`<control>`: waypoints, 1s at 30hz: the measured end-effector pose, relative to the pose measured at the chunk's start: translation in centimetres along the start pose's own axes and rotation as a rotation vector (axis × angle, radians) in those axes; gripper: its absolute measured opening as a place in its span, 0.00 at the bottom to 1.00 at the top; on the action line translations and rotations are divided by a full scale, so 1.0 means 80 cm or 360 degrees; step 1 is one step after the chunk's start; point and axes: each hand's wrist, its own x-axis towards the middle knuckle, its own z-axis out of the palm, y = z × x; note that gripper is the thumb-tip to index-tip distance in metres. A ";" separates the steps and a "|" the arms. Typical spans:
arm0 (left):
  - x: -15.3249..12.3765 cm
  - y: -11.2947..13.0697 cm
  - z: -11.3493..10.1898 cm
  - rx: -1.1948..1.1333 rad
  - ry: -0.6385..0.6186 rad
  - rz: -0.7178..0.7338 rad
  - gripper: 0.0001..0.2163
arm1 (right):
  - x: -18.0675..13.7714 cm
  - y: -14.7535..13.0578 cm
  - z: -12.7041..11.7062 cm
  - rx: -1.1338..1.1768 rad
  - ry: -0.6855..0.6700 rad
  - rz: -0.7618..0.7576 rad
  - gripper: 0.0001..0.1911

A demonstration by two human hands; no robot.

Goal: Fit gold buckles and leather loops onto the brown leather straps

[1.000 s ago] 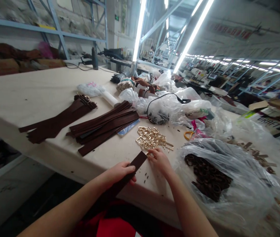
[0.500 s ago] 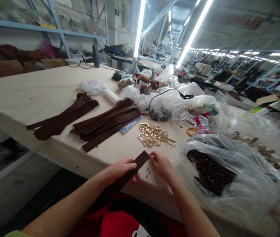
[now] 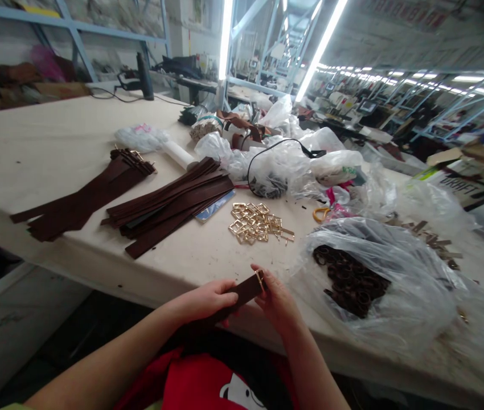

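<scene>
Gold buckle [image 3: 261, 280] now on strap [image 3: 242, 293] end, both hands' fingers grasping, strap's tail hidden

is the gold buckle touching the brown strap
Touching. The head view shows the gold buckle sitting at the end of the brown strap, pinched there by the right hand.

Cream worktable [image 3: 45, 142]. Two stacks of dark brown leather straps: left one [image 3: 83, 196] with metal ends at its far end, right one [image 3: 169, 205] lying on a blue card [image 3: 214, 208]. Pile of gold buckles [image 3: 257, 223] just right of the stacks. Clear plastic bag of dark brown loops [image 3: 353, 279] at right. Crumpled plastic bags [image 3: 293, 165] behind, a black cord [image 3: 267, 154] looped over them. Orange-handled scissors [image 3: 321, 213] near the bags. Cardboard box [image 3: 459, 182] far right. Blue metal shelving [image 3: 75, 25] at back left.
</scene>
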 end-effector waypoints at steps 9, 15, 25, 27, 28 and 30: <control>-0.003 0.006 0.008 0.0136 0.0008 0.0157 0.09 | -0.016 0.028 0.023 -0.0264 0.0155 -0.0234 0.26; 0.006 -0.003 0.008 -0.0059 -0.0013 0.0134 0.14 | -0.026 0.034 0.028 -0.0420 0.0194 -0.0364 0.18; 0.007 -0.017 0.008 -0.0110 0.0006 0.0059 0.15 | -0.028 0.043 0.018 -0.0099 0.0076 -0.0173 0.18; 0.009 -0.020 0.008 -0.0092 0.0021 0.0063 0.15 | -0.030 0.044 0.017 -0.0113 0.0078 -0.0189 0.17; 0.009 -0.021 0.008 -0.0073 0.0034 0.0070 0.15 | -0.030 0.043 0.017 -0.0139 0.0075 -0.0199 0.16; 0.010 -0.022 0.009 -0.0021 0.0068 0.0088 0.14 | -0.031 0.041 0.017 -0.0227 0.0072 -0.0238 0.14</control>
